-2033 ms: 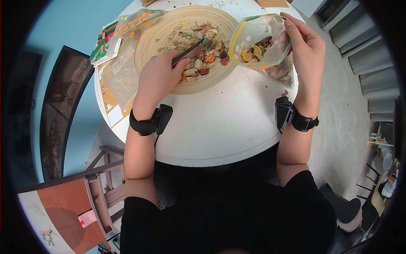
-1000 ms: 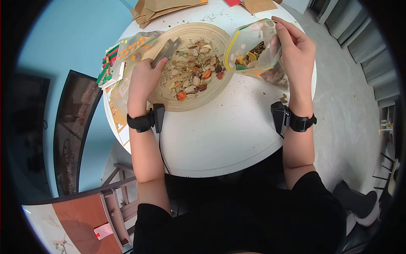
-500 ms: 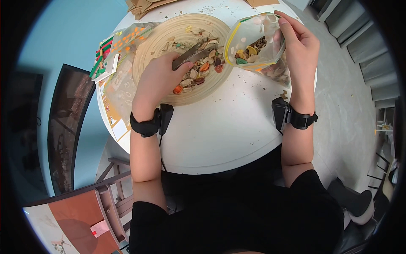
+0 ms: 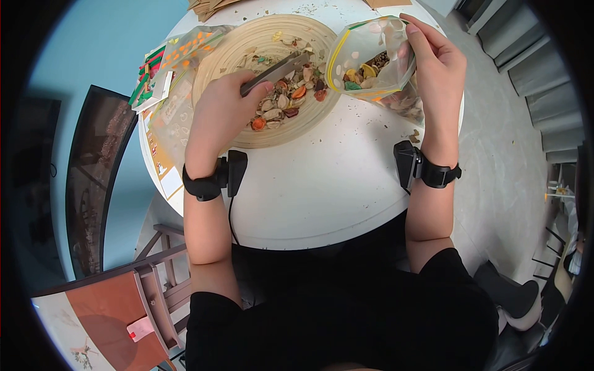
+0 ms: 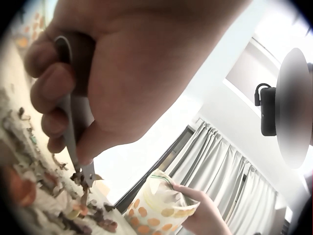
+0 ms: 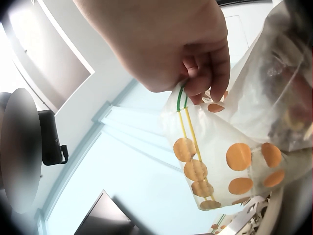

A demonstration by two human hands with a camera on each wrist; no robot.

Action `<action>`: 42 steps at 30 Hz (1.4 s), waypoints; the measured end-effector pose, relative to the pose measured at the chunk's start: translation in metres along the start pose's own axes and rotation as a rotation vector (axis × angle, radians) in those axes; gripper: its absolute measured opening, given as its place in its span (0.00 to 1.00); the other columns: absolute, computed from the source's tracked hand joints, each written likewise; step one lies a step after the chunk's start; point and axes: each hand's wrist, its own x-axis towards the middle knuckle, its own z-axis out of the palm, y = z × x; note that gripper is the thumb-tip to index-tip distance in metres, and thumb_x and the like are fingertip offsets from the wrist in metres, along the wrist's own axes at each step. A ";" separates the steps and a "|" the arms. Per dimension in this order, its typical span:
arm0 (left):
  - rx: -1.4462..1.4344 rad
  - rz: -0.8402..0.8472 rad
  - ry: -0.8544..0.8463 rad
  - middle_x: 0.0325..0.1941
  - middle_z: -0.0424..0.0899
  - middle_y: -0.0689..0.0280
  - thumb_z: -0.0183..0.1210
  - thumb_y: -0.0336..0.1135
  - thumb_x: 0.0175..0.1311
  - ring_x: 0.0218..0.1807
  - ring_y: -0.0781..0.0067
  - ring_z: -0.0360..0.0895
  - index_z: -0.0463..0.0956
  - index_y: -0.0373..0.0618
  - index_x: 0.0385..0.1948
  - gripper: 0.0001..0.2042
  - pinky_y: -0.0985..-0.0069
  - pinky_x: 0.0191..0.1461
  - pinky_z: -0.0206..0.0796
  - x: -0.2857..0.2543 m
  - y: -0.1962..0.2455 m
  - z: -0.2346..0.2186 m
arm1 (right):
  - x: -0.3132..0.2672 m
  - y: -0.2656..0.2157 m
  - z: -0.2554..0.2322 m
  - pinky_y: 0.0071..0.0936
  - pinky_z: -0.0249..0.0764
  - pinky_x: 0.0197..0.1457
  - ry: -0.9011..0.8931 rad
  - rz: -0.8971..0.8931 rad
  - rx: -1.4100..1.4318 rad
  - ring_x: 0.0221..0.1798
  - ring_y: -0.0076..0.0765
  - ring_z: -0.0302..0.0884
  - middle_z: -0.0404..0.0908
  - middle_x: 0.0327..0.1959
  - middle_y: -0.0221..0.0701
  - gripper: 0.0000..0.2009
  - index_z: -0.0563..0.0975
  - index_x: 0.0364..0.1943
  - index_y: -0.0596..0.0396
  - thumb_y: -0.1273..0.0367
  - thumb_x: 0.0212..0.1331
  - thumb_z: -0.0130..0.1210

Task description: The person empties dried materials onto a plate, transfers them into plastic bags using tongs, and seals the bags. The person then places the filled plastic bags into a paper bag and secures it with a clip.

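My left hand (image 4: 224, 117) grips metal tongs (image 4: 275, 73), their tips in the dried petals and flower pieces (image 4: 283, 102) on a round wooden plate (image 4: 247, 37). In the left wrist view, dark dried bits (image 5: 80, 181) cluster at the tong tips, the two arms close together there. With thumb and fingers my right hand (image 4: 442, 71) pinches the top edge of a clear zip bag (image 4: 396, 77) with orange dots (image 6: 238, 156). The bag's mouth gapes toward the plate. Yellow slices (image 4: 369, 72), green and brown dried pieces lie inside it.
Left of the plate lie another dotted bag (image 4: 197, 43), a flat clear bag (image 4: 170, 120) and a white box (image 4: 158, 89) with red and green items. Brown paper bags (image 4: 213, 7) sit at the back. Crumbs dot the white table (image 4: 322, 185).
One second ago the tongs were at the plate's left, arms apart. They moved right into the dried pieces, and their arms have drawn together. The right hand keeps holding the bag.
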 end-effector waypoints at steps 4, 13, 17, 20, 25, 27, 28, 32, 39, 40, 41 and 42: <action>-0.031 0.003 0.054 0.20 0.79 0.58 0.64 0.46 0.68 0.24 0.66 0.73 0.84 0.37 0.37 0.16 0.69 0.32 0.65 -0.008 0.013 -0.022 | -0.001 -0.002 0.002 0.16 0.70 0.38 0.033 -0.019 -0.028 0.31 0.15 0.75 0.81 0.25 0.23 0.13 0.86 0.53 0.59 0.70 0.71 0.58; -0.284 0.148 0.064 0.18 0.71 0.67 0.66 0.45 0.67 0.23 0.78 0.63 0.81 0.35 0.33 0.18 0.73 0.28 0.57 -0.035 0.052 -0.013 | -0.001 -0.002 -0.001 0.16 0.69 0.37 0.014 -0.014 -0.021 0.31 0.15 0.74 0.81 0.26 0.23 0.13 0.86 0.53 0.61 0.70 0.71 0.57; -0.218 0.051 0.168 0.19 0.73 0.64 0.66 0.47 0.67 0.23 0.77 0.65 0.81 0.34 0.34 0.19 0.73 0.29 0.58 -0.033 0.037 -0.027 | 0.006 0.004 -0.011 0.15 0.69 0.40 0.067 -0.062 -0.002 0.34 0.15 0.75 0.81 0.27 0.22 0.13 0.86 0.53 0.60 0.69 0.71 0.58; -0.137 -0.111 0.173 0.20 0.76 0.61 0.65 0.50 0.68 0.24 0.74 0.68 0.81 0.32 0.34 0.22 0.72 0.31 0.61 -0.031 0.013 -0.038 | 0.006 0.005 -0.012 0.15 0.69 0.42 0.099 -0.075 -0.017 0.35 0.14 0.75 0.81 0.27 0.21 0.13 0.86 0.53 0.59 0.69 0.70 0.59; 0.045 -0.338 0.046 0.25 0.74 0.67 0.62 0.54 0.70 0.31 0.77 0.67 0.81 0.32 0.36 0.25 0.75 0.36 0.61 -0.041 -0.022 -0.038 | 0.005 0.004 -0.010 0.15 0.69 0.42 0.084 -0.054 -0.035 0.35 0.14 0.74 0.81 0.27 0.20 0.13 0.86 0.53 0.59 0.69 0.71 0.59; 0.078 -0.358 0.034 0.25 0.76 0.65 0.62 0.55 0.69 0.31 0.75 0.69 0.81 0.32 0.37 0.26 0.74 0.37 0.63 -0.042 -0.039 -0.033 | 0.006 0.005 -0.012 0.15 0.68 0.41 0.057 -0.042 -0.018 0.35 0.14 0.74 0.81 0.27 0.20 0.13 0.86 0.53 0.59 0.69 0.70 0.59; 0.069 -0.369 0.046 0.25 0.78 0.59 0.62 0.55 0.68 0.30 0.69 0.72 0.81 0.31 0.37 0.26 0.71 0.37 0.65 -0.044 -0.043 -0.031 | 0.005 0.005 -0.012 0.15 0.68 0.41 0.045 -0.036 -0.010 0.35 0.14 0.73 0.80 0.27 0.20 0.13 0.86 0.53 0.59 0.69 0.70 0.59; 0.055 -0.383 0.007 0.24 0.78 0.56 0.62 0.55 0.68 0.29 0.67 0.72 0.81 0.30 0.37 0.27 0.69 0.36 0.65 -0.047 -0.040 -0.031 | 0.007 0.007 -0.011 0.15 0.67 0.39 0.064 -0.053 -0.042 0.34 0.13 0.72 0.80 0.27 0.19 0.13 0.86 0.53 0.58 0.69 0.71 0.59; 0.103 -0.219 -0.058 0.27 0.83 0.45 0.62 0.54 0.67 0.31 0.46 0.82 0.82 0.31 0.38 0.26 0.61 0.39 0.71 -0.050 -0.009 -0.017 | 0.006 0.007 -0.008 0.15 0.67 0.39 0.042 -0.048 -0.036 0.33 0.13 0.72 0.80 0.26 0.20 0.13 0.86 0.53 0.58 0.69 0.71 0.59; 0.094 -0.210 -0.064 0.27 0.83 0.45 0.62 0.54 0.66 0.32 0.45 0.82 0.82 0.32 0.38 0.25 0.61 0.39 0.71 -0.050 -0.006 -0.014 | 0.006 0.008 -0.008 0.15 0.67 0.39 0.039 -0.050 -0.037 0.33 0.13 0.72 0.80 0.26 0.20 0.13 0.86 0.53 0.58 0.69 0.71 0.59; 0.086 -0.201 -0.072 0.27 0.83 0.45 0.62 0.54 0.66 0.33 0.44 0.82 0.82 0.33 0.37 0.25 0.60 0.39 0.71 -0.049 -0.005 -0.010 | 0.006 0.007 -0.008 0.14 0.67 0.39 0.040 -0.048 -0.043 0.34 0.13 0.73 0.80 0.26 0.20 0.13 0.86 0.53 0.58 0.69 0.71 0.58; 0.077 -0.191 -0.080 0.27 0.83 0.46 0.62 0.54 0.66 0.34 0.43 0.83 0.82 0.34 0.37 0.25 0.59 0.39 0.72 -0.049 -0.002 -0.006 | 0.005 0.006 -0.007 0.14 0.67 0.39 0.040 -0.046 -0.050 0.34 0.13 0.73 0.80 0.27 0.20 0.13 0.86 0.53 0.58 0.69 0.71 0.58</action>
